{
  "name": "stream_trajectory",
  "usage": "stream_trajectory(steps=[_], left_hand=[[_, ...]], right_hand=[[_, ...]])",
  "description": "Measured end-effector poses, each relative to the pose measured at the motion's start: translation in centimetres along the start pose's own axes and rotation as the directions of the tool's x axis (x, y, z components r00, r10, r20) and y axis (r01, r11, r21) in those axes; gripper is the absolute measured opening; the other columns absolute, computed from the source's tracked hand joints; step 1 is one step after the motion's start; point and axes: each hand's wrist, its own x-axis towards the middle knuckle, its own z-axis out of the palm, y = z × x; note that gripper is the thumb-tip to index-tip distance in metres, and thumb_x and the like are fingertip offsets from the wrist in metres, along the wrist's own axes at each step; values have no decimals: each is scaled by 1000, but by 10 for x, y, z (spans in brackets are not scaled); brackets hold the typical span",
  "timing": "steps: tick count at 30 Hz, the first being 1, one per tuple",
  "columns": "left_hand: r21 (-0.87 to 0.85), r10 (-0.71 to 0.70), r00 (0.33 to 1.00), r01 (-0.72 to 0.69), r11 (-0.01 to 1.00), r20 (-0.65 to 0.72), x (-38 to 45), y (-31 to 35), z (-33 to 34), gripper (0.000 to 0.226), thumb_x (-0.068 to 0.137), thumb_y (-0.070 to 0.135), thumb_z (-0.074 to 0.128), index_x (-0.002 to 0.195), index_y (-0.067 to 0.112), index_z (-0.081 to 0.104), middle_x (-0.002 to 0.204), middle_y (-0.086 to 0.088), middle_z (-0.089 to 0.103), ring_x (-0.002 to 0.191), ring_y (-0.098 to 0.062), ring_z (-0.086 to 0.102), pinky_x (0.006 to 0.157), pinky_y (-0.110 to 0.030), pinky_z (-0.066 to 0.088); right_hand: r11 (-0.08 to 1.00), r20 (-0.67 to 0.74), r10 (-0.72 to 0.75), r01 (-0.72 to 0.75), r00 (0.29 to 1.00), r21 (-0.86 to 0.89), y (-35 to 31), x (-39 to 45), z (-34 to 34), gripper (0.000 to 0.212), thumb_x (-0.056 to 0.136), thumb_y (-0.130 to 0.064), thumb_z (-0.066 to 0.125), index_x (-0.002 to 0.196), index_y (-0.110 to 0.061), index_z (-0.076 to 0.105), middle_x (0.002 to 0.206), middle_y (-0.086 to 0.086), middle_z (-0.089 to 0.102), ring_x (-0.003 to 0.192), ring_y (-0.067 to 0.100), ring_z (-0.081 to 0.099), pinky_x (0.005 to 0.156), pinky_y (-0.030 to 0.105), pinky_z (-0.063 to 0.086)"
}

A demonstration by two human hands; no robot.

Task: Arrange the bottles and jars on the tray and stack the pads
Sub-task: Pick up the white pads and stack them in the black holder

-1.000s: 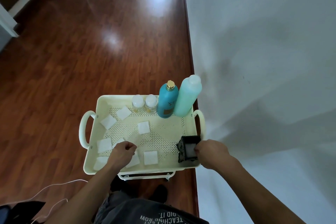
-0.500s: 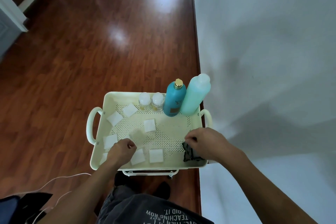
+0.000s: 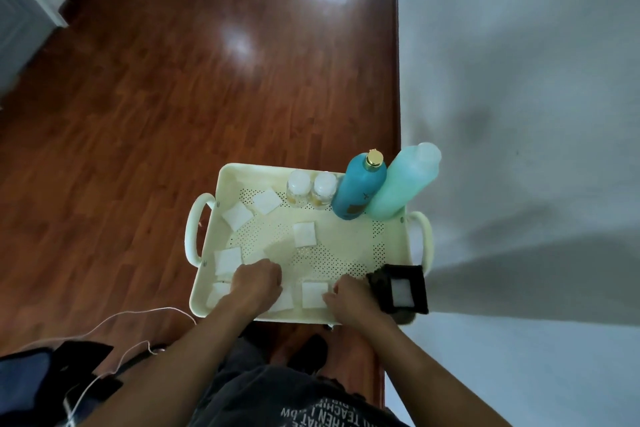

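A cream perforated tray (image 3: 391,239) holds a blue bottle with a gold cap (image 3: 360,187) and a mint-green bottle (image 3: 401,184), both upright at the back right. Two small white-lidded jars (image 3: 311,189) stand to their left. Several white square pads (image 3: 304,234) lie scattered over the tray floor. A black holder (image 3: 417,288) at the front right corner has one white pad inside. My left hand (image 3: 254,282) rests curled over pads at the front left; what it grips is hidden. My right hand (image 3: 348,298) pinches the right edge of a front pad (image 3: 313,295).
The tray sits on a small cart over a dark red wooden floor (image 3: 173,97). A pale wall (image 3: 519,80) runs close along the right side. A thin white cable (image 3: 114,322) and a dark bag (image 3: 41,378) lie on the floor at the lower left.
My right hand left the black holder, which now shows a white pad inside, and moved left to a front pad. My left hand stayed curled at the front left.
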Motion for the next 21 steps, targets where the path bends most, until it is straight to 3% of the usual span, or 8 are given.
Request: stream_trajectory(steps=[3, 10, 13, 17, 21], left_hand=[[27, 28, 1000, -28, 999, 2, 0, -1, 2, 23, 94, 24, 52, 102, 19, 73, 100, -2, 69, 88, -27, 69, 73, -35, 54], [-45, 75, 997, -76, 996, -18, 3, -7, 1, 23, 94, 26, 54, 99, 20, 75, 100, 0, 71, 85, -25, 68, 66, -31, 46], [-119, 52, 998, -54, 991, -23, 4, -12, -5, 20, 94, 32, 60, 100, 21, 76, 101, 1, 73, 88, -25, 69, 70, -32, 52], [-323, -39, 999, 25, 946, -37, 6, -18, -13, 16, 93, 34, 65, 95, 23, 75, 101, 7, 72, 90, -18, 66, 75, -34, 55], [-476, -127, 990, 86, 875, -54, 8, -21, -23, 16, 91, 36, 67, 95, 23, 75, 93, 10, 71, 88, -15, 66, 76, -33, 55]], right_hand=[[999, -56, 52, -51, 997, 12, 0, 6, 7, 32, 92, -37, 60, 105, -9, 66, 107, 11, 71, 98, 29, 66, 73, 29, 47], [997, -75, 77, -74, 994, 32, -7, 9, 13, 14, 93, -30, 60, 91, -18, 67, 101, 5, 71, 92, 24, 66, 75, 30, 51], [999, -100, 33, -29, 994, 45, -7, 8, 13, 15, 94, -28, 58, 80, -25, 55, 99, 2, 69, 88, 20, 61, 76, 31, 50], [995, -168, -66, 76, 984, 59, -14, 2, -4, 14, 97, -30, 55, 97, -19, 65, 98, 1, 70, 90, 22, 63, 80, 35, 53], [975, -350, -207, 222, 914, 4, -28, -15, -41, 17, 98, -33, 54, 99, -17, 61, 89, 1, 71, 83, 24, 63, 69, 35, 47]])
